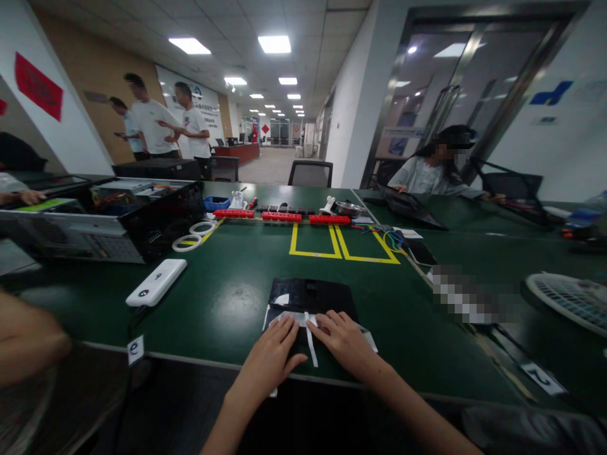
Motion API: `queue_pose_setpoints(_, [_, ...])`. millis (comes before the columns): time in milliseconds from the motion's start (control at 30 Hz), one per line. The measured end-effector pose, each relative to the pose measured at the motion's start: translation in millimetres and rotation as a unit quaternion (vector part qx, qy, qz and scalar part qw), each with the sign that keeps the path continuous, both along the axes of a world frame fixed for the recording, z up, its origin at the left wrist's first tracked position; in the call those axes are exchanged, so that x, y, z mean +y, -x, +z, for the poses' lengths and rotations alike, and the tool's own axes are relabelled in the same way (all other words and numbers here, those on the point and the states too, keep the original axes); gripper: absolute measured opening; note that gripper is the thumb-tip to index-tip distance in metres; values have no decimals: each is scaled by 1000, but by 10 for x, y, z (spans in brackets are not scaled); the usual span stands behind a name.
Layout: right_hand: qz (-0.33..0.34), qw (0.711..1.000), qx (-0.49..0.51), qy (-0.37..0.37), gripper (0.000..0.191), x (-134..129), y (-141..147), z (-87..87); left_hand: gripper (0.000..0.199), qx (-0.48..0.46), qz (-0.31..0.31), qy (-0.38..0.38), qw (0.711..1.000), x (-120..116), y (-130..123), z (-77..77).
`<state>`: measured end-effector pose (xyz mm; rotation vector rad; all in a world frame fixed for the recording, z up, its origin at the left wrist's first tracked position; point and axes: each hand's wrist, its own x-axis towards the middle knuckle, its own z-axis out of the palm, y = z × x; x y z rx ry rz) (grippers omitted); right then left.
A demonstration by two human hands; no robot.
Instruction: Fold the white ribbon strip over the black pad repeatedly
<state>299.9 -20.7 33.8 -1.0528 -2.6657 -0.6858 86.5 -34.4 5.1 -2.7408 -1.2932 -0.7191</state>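
Note:
A flat black panel (327,291), perhaps a thin case, lies near the table's front edge with white pieces stuck on it. Across its front part runs a whitish band, and a narrow white tape strip (312,346) hangs from it toward me. My left hand (272,351) rests on the band's left side, fingers stretched out and thumb apart. From the right, my right hand (344,338) lies on the panel with its fingers spread, thumb tip touching the strip. What is under the fingertips is hidden.
An opened computer case (161,221) stands at left, near white tape rolls (187,243) and a white power bank (157,282). Red trays (281,217) line the back, behind yellow tape outlines (315,255). A fan (569,297) is at right. Co-workers sit at both sides.

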Motion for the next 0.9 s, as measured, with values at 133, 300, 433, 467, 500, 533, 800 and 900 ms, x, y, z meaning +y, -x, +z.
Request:
queue_pose_setpoints(133, [6, 998, 19, 58, 38, -35, -56, 59, 52, -4, 5, 9, 1000, -3, -10, -11])
queue_pose_setpoints(300, [-4, 992, 40, 121, 46, -116, -91, 70, 51, -15, 3, 26, 1000, 9, -12, -6])
queue_pose_setpoints(433, [-17, 984, 50, 168, 49, -120, -113, 42, 49, -27, 3, 36, 999, 10, -11, 17])
queue_pose_setpoints(467, [-19, 982, 53, 178, 49, -116, -118, 38, 49, -32, 3, 37, 999, 11, -11, 18])
queue_pose_setpoints(500, [-22, 980, 55, 190, 49, -112, -122, 38, 48, -39, 3, 39, 998, 12, -10, 17])
queue_pose_setpoints(533, [-25, 977, 56, 202, 49, -110, -125, 42, 47, -44, 3, 42, 998, 14, -8, 14])
queue_pose_setpoints(800, [-33, 951, 81, 297, 43, -125, -102, 230, 39, -124, -7, 116, 985, 59, 109, 111])
queue_pose_setpoints(900, [-20, 945, 98, 311, 40, -89, -105, 324, 35, -166, 14, 127, 978, 104, 241, 168])
